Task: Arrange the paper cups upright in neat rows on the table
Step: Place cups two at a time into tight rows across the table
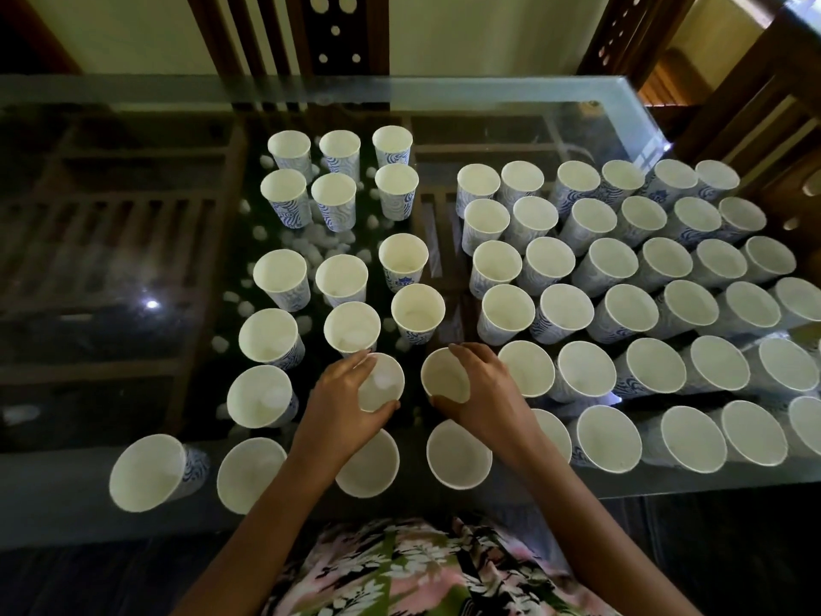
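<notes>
Glass table (533,95) carries everything. I have my left hand (342,393) curled round one upright paper cup (383,381) and my right hand (484,389) round its neighbour (444,375), a gap between them. Tidy rows (622,260) stand just right, looser ones (337,242) ahead-left.

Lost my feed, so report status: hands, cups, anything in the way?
Left hand grips left cup; right hand grips right cup. Both upright, mid-rows on glass table. Neighbouring cups crowd both sides.
</notes>
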The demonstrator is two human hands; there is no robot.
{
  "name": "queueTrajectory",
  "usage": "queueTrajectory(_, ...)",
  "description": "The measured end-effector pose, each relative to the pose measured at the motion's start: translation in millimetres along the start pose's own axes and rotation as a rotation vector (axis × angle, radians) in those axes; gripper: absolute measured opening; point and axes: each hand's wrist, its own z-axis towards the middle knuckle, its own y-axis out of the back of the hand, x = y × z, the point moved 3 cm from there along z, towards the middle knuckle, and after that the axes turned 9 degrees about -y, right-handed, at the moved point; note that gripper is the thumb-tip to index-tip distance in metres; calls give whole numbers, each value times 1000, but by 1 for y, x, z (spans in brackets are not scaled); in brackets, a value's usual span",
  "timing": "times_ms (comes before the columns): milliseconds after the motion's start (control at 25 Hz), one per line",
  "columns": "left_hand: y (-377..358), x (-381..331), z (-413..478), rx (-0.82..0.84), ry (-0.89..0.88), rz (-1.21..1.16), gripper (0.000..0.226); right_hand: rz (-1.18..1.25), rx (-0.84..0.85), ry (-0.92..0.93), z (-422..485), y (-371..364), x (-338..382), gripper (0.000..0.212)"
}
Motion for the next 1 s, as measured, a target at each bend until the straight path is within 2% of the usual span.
queueTrajectory(400, 4, -1, -3, -53, 29, -15, 66, 65, -19, -43, -5, -1, -1, 75)
queueTrajectory(720, 9, 1, -29, -97, 55, 8, 64, 67, -116, 38, -27, 4, -6, 68)
queueTrajectory(840, 9, 0, -44, -17, 50, 5, 68, 42, -48, 53, -42, 3, -8, 69)
queueTrajectory(1000, 9, -3, -63, 96, 24, 61, 87, -22, 50, 93, -63, -2, -9, 79)
